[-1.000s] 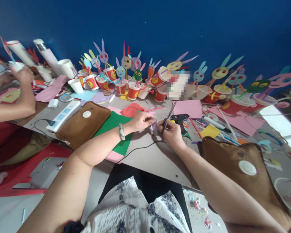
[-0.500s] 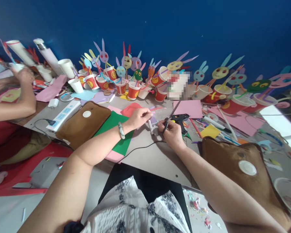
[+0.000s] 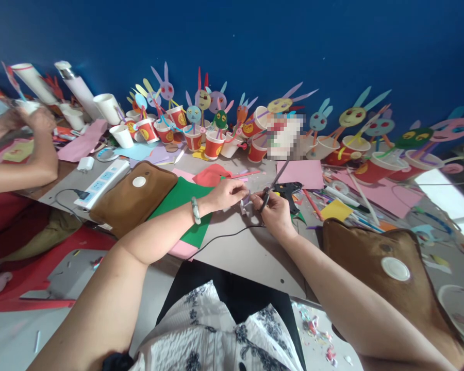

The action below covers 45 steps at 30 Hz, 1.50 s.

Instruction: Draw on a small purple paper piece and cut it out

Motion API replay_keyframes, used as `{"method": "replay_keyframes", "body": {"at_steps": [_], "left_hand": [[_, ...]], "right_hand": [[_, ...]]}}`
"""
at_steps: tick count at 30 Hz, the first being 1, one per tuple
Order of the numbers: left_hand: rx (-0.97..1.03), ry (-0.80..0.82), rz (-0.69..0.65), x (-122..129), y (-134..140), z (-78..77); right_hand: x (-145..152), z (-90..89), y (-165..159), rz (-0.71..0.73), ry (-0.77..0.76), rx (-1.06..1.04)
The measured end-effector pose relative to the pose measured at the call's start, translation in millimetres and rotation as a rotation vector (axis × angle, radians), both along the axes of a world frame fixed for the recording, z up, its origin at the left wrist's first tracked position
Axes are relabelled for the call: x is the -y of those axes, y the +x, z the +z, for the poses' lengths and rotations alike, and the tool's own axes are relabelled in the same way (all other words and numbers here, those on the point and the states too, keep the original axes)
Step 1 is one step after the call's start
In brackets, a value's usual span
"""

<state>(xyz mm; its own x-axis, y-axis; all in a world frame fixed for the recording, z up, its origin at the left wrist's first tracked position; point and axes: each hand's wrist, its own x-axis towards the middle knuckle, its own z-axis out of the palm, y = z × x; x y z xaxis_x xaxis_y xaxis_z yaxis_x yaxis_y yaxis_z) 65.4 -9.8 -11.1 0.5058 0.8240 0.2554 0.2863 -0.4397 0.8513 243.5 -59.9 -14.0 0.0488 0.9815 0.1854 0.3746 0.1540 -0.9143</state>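
Between thumb and fingertips my left hand (image 3: 229, 194) pinches something too small to make out, with a bracelet on its wrist. Small whitish-lilac bits (image 3: 246, 207) show just below and between the two hands. My right hand (image 3: 272, 208) is closed around the handles of a pair of scissors (image 3: 277, 178), whose dark blades point up and away. The fingertips of both hands nearly meet over the table. Beyond my right hand lies a black glue gun (image 3: 292, 191). Green paper (image 3: 195, 234) lies under my left wrist, with red paper (image 3: 211, 175) behind it.
Rabbit-faced paper figures stand in red-and-white paper cups (image 3: 214, 145) along the blue wall. Brown cushion-like pouches (image 3: 355, 247) lie on either side. A power strip (image 3: 104, 183) is at left, a cable (image 3: 220, 236) crosses the front, and another person's arm (image 3: 27, 165) works at far left.
My left hand has shifted slightly right and down, closer to my right hand. The whitish-lilac bits near the fingertips look different now. My right hand keeps the scissors in nearly the same place.
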Motion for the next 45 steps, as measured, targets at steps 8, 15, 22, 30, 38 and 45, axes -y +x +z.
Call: {"method": "replay_keyframes", "body": {"at_steps": [8,15,22,30,38,45], "left_hand": [[-0.020,0.014,-0.005,0.6,0.1,1.5],[-0.015,0.000,-0.007,0.7,0.6,1.2],[-0.021,0.012,-0.005,-0.3,0.6,-1.4],[-0.023,0.022,-0.003,-1.0,1.4,-3.5],[-0.045,0.014,0.001,0.5,2.2,-2.3],[-0.044,0.018,0.000,0.2,2.7,-2.6]], "right_hand": [[-2.3,-2.1,0.3,0.000,-0.003,0.007],[-2.2,-1.8,0.0,-0.007,0.007,0.008],[-2.5,-2.6,0.6,-0.005,0.007,0.009],[-1.4,-1.9,0.6,-0.004,0.005,-0.006],[-3.0,-4.1,1.2,0.002,0.009,-0.001],[-1.2,-1.7,-0.6,0.022,-0.001,-0.023]]}}
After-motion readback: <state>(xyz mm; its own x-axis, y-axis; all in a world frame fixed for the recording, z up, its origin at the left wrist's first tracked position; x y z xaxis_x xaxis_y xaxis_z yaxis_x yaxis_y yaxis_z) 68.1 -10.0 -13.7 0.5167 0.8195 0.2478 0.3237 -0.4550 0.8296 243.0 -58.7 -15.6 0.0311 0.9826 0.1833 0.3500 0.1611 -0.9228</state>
